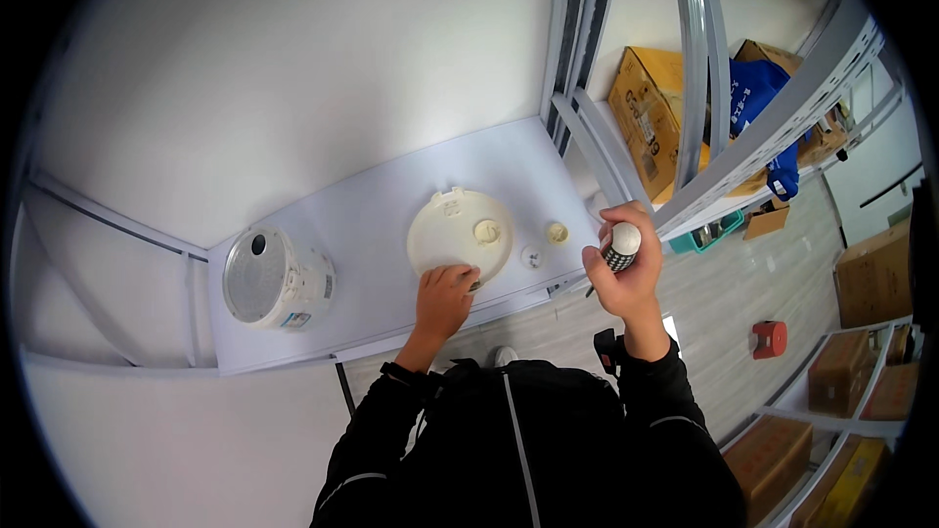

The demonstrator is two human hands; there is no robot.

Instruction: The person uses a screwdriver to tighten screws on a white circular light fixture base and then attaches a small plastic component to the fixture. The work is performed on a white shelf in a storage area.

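A round off-white lid [445, 232] with a tab on its far edge lies flat on the white table. My left hand [447, 301] reaches over the lid's near edge, fingers bent together. Beside its fingertips is a small dark thing [474, 286], too small to name. In my right hand [631, 274] is a screwdriver [621, 246] with a checkered handle and a pale end, held above the table's right end. A small cream cap [487, 232] sits on the lid. To its right are a cream ring-like piece [557, 233] and a small white disc [531, 256].
A white bucket [279, 277] with a dark hole in its grey round face stands at the table's left. Metal shelving [690, 59] rises at the right, with a yellow carton [650, 103]. A red stool [769, 338] stands on the floor beyond my right arm.
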